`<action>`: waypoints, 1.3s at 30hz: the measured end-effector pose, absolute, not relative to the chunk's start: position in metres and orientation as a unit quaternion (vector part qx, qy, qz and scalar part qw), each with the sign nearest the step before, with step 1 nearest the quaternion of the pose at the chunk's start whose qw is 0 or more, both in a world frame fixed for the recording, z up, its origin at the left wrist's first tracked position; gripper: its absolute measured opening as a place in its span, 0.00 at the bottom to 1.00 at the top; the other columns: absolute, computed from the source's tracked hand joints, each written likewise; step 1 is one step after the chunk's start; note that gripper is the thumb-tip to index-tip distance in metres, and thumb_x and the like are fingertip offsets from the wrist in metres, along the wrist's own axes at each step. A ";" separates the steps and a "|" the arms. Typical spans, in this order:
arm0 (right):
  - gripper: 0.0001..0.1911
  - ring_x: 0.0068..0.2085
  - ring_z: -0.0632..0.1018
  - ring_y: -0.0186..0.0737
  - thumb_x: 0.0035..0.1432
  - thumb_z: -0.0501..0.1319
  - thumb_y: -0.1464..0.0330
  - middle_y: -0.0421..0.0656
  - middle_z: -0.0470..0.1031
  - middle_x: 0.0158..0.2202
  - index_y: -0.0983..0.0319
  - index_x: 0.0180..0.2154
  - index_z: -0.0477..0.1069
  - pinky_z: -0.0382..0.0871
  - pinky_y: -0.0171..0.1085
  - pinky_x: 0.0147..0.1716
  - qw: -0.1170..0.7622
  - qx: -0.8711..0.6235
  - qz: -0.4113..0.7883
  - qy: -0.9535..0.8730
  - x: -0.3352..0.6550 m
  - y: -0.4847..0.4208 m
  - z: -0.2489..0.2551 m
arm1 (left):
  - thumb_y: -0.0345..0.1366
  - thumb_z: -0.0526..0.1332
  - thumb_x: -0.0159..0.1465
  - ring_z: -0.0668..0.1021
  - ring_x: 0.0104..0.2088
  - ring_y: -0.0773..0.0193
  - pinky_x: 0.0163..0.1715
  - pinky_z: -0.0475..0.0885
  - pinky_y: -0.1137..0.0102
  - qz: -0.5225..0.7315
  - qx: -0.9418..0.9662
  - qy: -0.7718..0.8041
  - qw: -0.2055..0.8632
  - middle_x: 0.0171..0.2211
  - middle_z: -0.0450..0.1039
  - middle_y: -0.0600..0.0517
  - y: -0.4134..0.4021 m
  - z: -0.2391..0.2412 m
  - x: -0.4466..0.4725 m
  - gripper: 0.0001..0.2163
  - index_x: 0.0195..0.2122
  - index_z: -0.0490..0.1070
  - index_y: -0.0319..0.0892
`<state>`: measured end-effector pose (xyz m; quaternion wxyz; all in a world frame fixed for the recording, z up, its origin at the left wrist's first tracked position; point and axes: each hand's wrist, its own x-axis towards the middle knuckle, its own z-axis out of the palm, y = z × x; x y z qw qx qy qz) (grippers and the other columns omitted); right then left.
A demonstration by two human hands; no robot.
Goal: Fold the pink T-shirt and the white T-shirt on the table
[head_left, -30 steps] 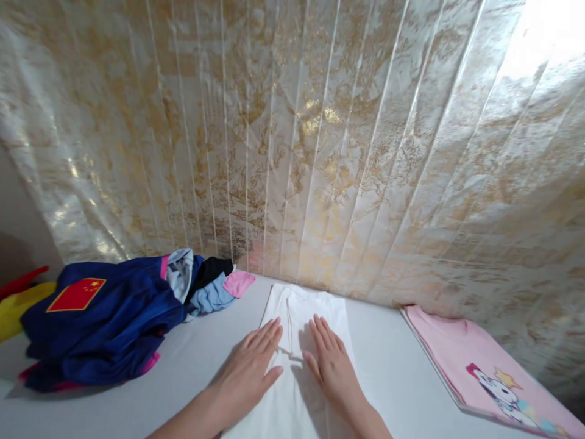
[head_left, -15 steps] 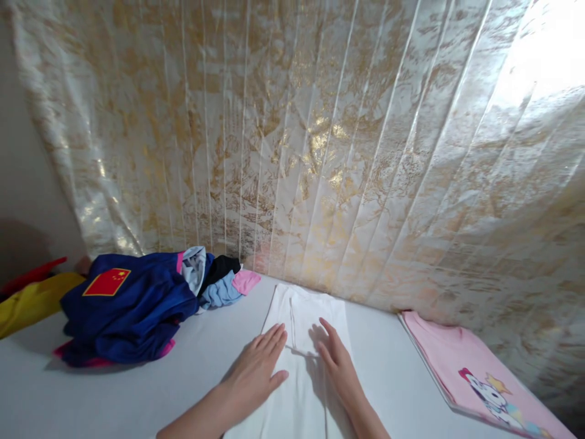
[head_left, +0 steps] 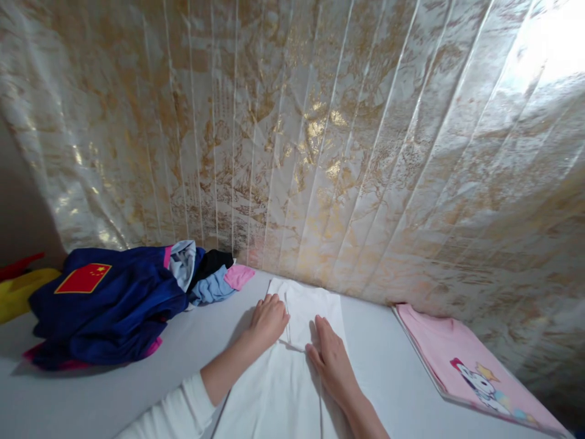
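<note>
A white garment (head_left: 292, 390) lies partly folded in front of me, with its far end (head_left: 315, 311) turned into a flat, squared panel. My left hand (head_left: 269, 320) is at the left edge of that panel, its fingers curled down and closed on the fabric; the fingertips are hidden. On the panel's right side rests my right hand (head_left: 333, 356), with fingers stretched out and the thumb a little apart, touching the cloth. The near end of the garment runs out of view between my forearms.
A heap with a dark blue garment (head_left: 109, 317) bearing a red flag patch lies left, beside light blue (head_left: 214, 286), black and pink cloth. A yellow cloth (head_left: 27, 292) is at far left. Right, a folded pink shirt (head_left: 448, 341) lies on the white surface (head_left: 379, 366) below a gold-patterned curtain (head_left: 292, 152).
My left hand has moved up and its flat fingers have curled at the garment's left edge. My right hand has settled onto the cloth. The view has shifted slightly right.
</note>
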<state>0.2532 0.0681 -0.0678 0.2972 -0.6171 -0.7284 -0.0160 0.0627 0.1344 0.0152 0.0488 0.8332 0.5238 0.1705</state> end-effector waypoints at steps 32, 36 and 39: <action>0.28 0.68 0.50 0.45 0.68 0.49 0.58 0.44 0.45 0.68 0.58 0.66 0.51 0.51 0.48 0.64 0.097 -0.588 0.019 -0.802 0.240 0.054 -0.024 | 0.42 0.59 0.68 0.77 0.41 0.60 0.43 0.73 0.59 0.137 0.785 0.588 0.139 0.42 0.73 0.49 0.206 0.016 0.088 0.11 0.44 0.71 0.39; 0.28 0.69 0.48 0.46 0.67 0.51 0.60 0.43 0.42 0.69 0.55 0.66 0.52 0.51 0.49 0.64 0.102 -0.585 0.031 -0.804 0.239 0.052 -0.021 | 0.40 0.58 0.69 0.76 0.42 0.60 0.44 0.73 0.59 0.164 0.788 0.580 0.128 0.43 0.73 0.48 0.204 0.020 0.089 0.10 0.45 0.71 0.39; 0.28 0.69 0.46 0.47 0.66 0.51 0.58 0.41 0.39 0.69 0.51 0.66 0.51 0.49 0.51 0.65 0.098 -0.588 0.046 -0.801 0.239 0.053 -0.019 | 0.40 0.59 0.68 0.76 0.44 0.59 0.44 0.73 0.58 0.172 0.790 0.578 0.109 0.46 0.72 0.48 0.201 0.018 0.085 0.11 0.47 0.70 0.39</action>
